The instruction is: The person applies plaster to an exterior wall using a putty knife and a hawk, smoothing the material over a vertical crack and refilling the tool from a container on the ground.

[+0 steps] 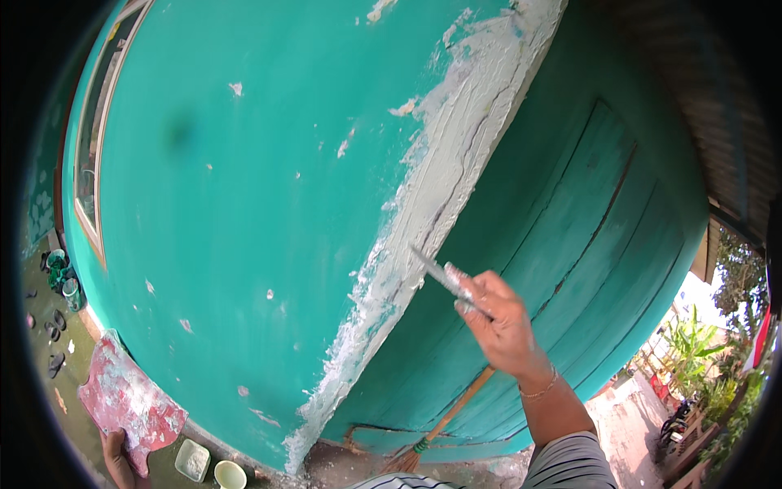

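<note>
My right hand (498, 326) grips a narrow, putty-smeared metal blade (440, 273), angled toward the white filler strip (456, 147) along the corner of the turquoise wall (228, 204). The filler is rough, with a dark uneven line running through it. At the lower left, my left hand (116, 456) holds an irregular pink board (130, 391) smeared with white and red material. Near that board on the ground sit a square white container (192, 459) and a pale round tub (230, 475).
A straw broom (456, 411) leans by turquoise planked panels (607, 212) on the right. A framed window (88, 171) is at left, with sandals (57, 319) and green-filled buckets (72, 292) below. Corrugated roofing (692, 81) hangs upper right; plants (692, 342) stand outside.
</note>
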{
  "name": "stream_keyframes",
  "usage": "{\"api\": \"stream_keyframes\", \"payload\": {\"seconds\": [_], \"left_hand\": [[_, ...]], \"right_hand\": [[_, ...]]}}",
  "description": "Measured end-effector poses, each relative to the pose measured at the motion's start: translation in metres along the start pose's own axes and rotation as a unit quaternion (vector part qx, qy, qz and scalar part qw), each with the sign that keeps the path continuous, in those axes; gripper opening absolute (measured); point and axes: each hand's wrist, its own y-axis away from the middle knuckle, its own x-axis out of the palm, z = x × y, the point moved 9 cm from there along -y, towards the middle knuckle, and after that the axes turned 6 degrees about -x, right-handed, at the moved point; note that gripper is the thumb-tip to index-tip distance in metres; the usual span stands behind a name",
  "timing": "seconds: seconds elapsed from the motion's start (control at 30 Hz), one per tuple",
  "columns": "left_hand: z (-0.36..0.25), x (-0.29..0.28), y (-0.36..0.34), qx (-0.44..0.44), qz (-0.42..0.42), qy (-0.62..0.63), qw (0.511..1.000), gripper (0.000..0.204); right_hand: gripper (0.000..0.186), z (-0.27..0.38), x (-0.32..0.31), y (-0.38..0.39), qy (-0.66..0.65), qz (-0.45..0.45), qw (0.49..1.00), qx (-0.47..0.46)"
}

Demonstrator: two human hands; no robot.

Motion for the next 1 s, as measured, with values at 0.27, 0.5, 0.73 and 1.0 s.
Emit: {"api": "stream_keyframes", "payload": {"seconds": [0.27, 0.5, 0.73, 1.0], "left_hand": [[-0.009, 0.016, 0.002, -0.033, -0.019, 0.001, 0.999, 0.049], [-0.024, -0.016, -0.007, -0.04, -0.053, -0.018, 0.998, 0.038], [-0.029, -0.041, -0.032, -0.057, -0.048, -0.047, 0.996, 0.04], [-0.047, 0.01, -0.038, -0.1, -0.001, -0.042, 0.994, 0.05]], "right_hand": [[0.059, -0.007, 0.035, 0.015, 0.345, -0.04, 0.933, -0.094], [0.053, -0.015, 0.121, 0.101, 0.253, 0.058, 0.965, -0.032], [0.021, -0.051, 0.098, 0.127, -0.24, -0.114, 0.941, 0.21], [0.016, -0.083, 0.005, 0.059, -0.258, -0.338, 0.903, 0.068]]}}
